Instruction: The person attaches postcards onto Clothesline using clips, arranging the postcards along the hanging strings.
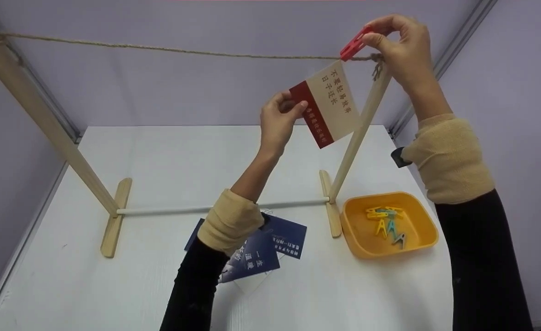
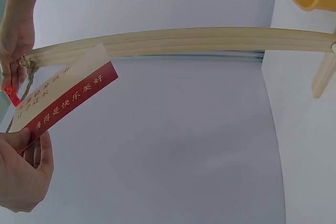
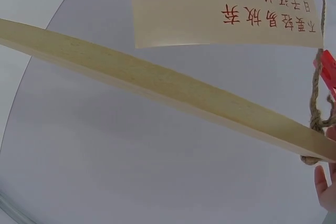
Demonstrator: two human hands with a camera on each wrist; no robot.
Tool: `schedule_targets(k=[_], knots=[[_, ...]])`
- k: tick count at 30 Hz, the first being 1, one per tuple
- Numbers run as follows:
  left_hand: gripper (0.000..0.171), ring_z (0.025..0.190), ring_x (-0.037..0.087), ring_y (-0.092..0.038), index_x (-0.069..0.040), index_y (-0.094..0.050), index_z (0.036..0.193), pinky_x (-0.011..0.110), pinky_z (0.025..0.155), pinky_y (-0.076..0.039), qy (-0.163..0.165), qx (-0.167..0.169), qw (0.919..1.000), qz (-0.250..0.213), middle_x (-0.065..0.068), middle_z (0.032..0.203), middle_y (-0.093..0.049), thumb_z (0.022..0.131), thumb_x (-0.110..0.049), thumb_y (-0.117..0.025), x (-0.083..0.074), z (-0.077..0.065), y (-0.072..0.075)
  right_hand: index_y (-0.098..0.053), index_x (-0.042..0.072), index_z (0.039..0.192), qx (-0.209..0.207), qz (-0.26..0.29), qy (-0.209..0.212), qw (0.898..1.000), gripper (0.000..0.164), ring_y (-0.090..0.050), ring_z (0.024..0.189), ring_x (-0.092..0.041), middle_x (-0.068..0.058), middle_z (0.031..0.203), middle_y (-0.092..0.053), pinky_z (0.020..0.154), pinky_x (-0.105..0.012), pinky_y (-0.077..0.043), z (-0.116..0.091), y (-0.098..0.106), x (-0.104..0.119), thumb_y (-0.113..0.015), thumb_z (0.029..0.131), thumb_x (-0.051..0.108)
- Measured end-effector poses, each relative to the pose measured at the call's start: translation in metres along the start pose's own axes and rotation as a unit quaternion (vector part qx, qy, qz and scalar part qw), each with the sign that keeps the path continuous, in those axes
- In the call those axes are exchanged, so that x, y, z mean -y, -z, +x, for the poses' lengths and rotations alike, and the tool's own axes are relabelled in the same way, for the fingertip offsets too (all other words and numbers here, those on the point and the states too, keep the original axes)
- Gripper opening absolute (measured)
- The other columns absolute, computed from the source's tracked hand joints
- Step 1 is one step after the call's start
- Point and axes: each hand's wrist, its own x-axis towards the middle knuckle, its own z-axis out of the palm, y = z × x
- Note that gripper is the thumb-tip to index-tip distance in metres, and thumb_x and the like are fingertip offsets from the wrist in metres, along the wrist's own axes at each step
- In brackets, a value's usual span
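Note:
My left hand (image 1: pixel 278 120) pinches the red-banded edge of a cream card (image 1: pixel 337 99) with printed characters, holding it tilted below the rope. In my right hand (image 1: pixel 403 48) is a red clothespin (image 1: pixel 355 43), gripped between thumb and fingers. The clothespin's tip meets the twine rope (image 1: pixel 183 51) and the card's top corner, close to the knot on the right post (image 1: pixel 361 126). In the left wrist view the card (image 2: pixel 63 98) hangs between both hands. The right wrist view shows the card (image 3: pixel 210 14) beside the rope, with the clothespin (image 3: pixel 328 69) at the frame's edge.
A wooden stand's left post (image 1: pixel 54 128) holds the rope's other end, and a pale crossbar (image 1: pixel 169 211) joins the feet. On the white table (image 1: pixel 160 285), blue cards (image 1: pixel 288 234) lie under my left forearm. A yellow basket (image 1: pixel 353 243) at right contains several clothespins (image 1: pixel 381 227).

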Motion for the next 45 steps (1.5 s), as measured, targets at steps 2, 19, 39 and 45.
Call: schedule_targets(k=[2, 19, 39, 45], knots=[[0.022, 0.079, 0.015, -0.055, 0.005, -0.051, 0.096, 0.020, 0.068, -0.044, 0.000, -0.002, 1.0000, 0.003, 0.013, 0.087, -0.057, 0.076, -0.003, -0.056, 0.001, 0.000, 0.000, -0.062, 0.012, 0.089, -0.007, -0.005, 0.002, 1.000, 0.026, -0.037, 0.089, -0.010, -0.003, 0.084, -0.054, 0.082, -0.017, -0.022, 0.000, 0.000, 0.000, -0.061, 0.069, 0.030], [0.020, 0.078, 0.016, -0.055, 0.006, -0.051, 0.094, 0.020, 0.067, -0.044, -0.006, 0.001, 1.0000, -0.004, 0.013, 0.085, -0.057, 0.076, -0.003, -0.056, 0.000, 0.001, -0.002, -0.061, 0.005, 0.087, 0.004, 0.026, -0.003, 1.000, 0.025, -0.043, 0.079, -0.010, -0.002, 0.080, -0.051, 0.065, -0.020, -0.043, -0.013, -0.001, 0.023, -0.061, 0.071, 0.024], [0.018, 0.077, 0.015, -0.055, 0.006, -0.051, 0.092, 0.019, 0.067, -0.044, 0.005, -0.007, 1.0000, -0.004, 0.012, 0.084, -0.057, 0.076, -0.003, -0.056, 0.006, 0.008, -0.006, -0.060, 0.011, 0.097, 0.049, 0.054, -0.025, 0.997, 0.029, -0.042, 0.082, -0.012, -0.005, 0.089, -0.052, 0.066, -0.022, -0.039, -0.003, -0.001, -0.006, -0.060, 0.072, 0.026], [0.019, 0.079, 0.014, -0.055, 0.005, -0.051, 0.092, 0.018, 0.068, -0.043, 0.009, -0.006, 0.9999, -0.006, 0.012, 0.086, -0.057, 0.077, -0.004, -0.056, 0.010, 0.009, -0.006, -0.059, 0.013, 0.099, 0.051, 0.069, -0.019, 0.996, 0.030, -0.042, 0.085, -0.013, -0.006, 0.090, -0.052, 0.071, -0.025, -0.032, -0.005, -0.001, -0.006, -0.061, 0.072, 0.027]])
